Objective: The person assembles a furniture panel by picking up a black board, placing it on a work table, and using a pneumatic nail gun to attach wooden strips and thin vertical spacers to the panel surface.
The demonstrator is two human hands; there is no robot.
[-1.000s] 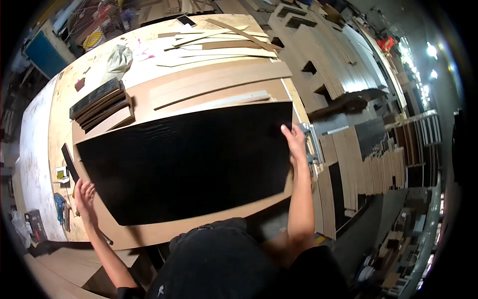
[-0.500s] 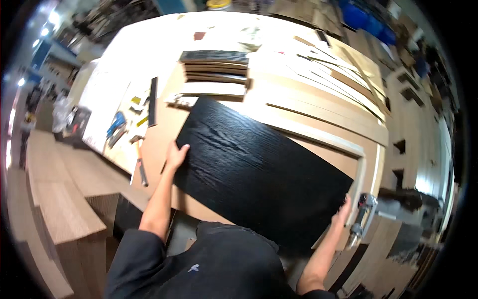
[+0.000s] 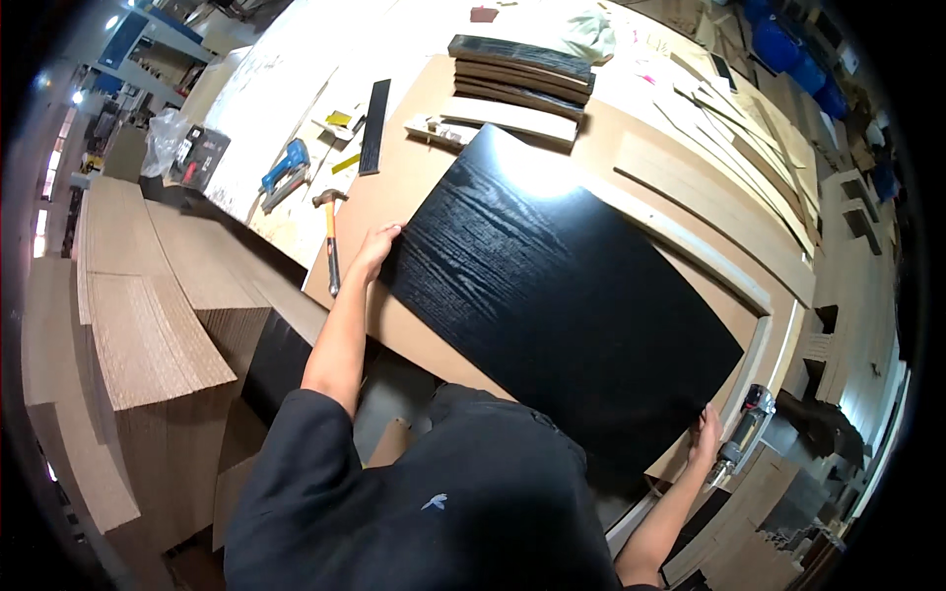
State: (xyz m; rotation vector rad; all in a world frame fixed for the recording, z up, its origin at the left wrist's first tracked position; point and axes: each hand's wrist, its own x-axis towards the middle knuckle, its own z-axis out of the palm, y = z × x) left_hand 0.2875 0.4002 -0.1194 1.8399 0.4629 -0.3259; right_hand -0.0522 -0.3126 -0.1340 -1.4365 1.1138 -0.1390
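A large black wood-grain panel [image 3: 557, 295] lies flat on a brown board [image 3: 680, 212] on the workbench. My left hand [image 3: 377, 248] grips the panel's left edge, fingers over the rim. My right hand [image 3: 706, 435] holds the panel's near right corner, close to a metal power tool [image 3: 746, 431] at the bench edge. My dark-clothed torso hides the panel's near edge.
A hammer [image 3: 329, 241] lies just left of my left hand. A blue tool [image 3: 284, 169], a black strip [image 3: 373, 128] and small yellow items sit farther left. A stack of dark and brown boards [image 3: 517, 79] lies beyond the panel. Stacked brown boards [image 3: 148, 335] stand at the left.
The view has swung round, so the panel now runs diagonally. Both hands have stayed on the panel's opposite ends while it shifted on the brown board.
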